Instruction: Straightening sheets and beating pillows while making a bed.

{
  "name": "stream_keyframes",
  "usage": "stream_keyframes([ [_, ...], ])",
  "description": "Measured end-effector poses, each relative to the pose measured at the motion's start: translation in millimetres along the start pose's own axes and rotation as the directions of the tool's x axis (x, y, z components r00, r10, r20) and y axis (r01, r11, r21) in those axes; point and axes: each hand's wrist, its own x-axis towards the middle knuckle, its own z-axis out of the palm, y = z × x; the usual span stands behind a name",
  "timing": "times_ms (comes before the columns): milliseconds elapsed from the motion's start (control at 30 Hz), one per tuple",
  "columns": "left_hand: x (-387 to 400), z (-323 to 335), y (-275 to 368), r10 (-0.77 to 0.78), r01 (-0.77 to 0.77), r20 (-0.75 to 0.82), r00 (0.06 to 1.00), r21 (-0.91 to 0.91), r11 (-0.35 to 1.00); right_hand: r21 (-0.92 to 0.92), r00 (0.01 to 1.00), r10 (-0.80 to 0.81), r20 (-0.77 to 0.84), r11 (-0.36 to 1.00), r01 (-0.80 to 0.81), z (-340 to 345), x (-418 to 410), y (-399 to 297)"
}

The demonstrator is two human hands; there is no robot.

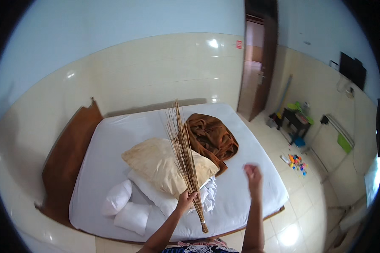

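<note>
My left hand (186, 200) grips a lidi broom (187, 164), a bundle of thin brown sticks, near its bound lower end. The sticks point away from me, in front of a stained cream pillow (155, 161) and a crumpled brown blanket (212, 136). Raised to the right is my right hand (254, 177), apart from the broom. Its fingers look curled, but blur hides whether anything small is in them. Beneath lies a bed mattress with a white fitted sheet (250, 202). Two small white pillows (117, 197) rest at the near left, beside a larger white pillow (152, 196) under the cream one.
A wooden headboard (71, 151) stands at the left. Tiled wall runs behind the bed. On the right floor are scattered colourful toys (297, 164), a small dark table (296, 121) and a metal rack (332, 148). A brown door (262, 82) stands ajar at the back.
</note>
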Motion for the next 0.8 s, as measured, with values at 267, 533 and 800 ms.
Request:
stream_keyframes([
  [267,-12.8,48.6,56.2,-0.202,0.093,-0.362,0.910,-0.297,0.950,-0.079,0.574,-0.008,0.818,0.989,0.128,20.0,-97.7,160.8],
  [533,-114.2,74.1,101.9,-0.377,0.147,-0.644,0.665,-0.382,0.912,-0.109,0.216,0.066,0.974,0.975,0.193,-8.0,-90.6,154.1],
  [800,-234.2,128.2,81.3,-0.501,0.226,-0.735,0.456,-0.449,0.865,-0.049,0.280,0.141,0.950,0.949,-0.311,-7.3,-134.9,124.5],
])
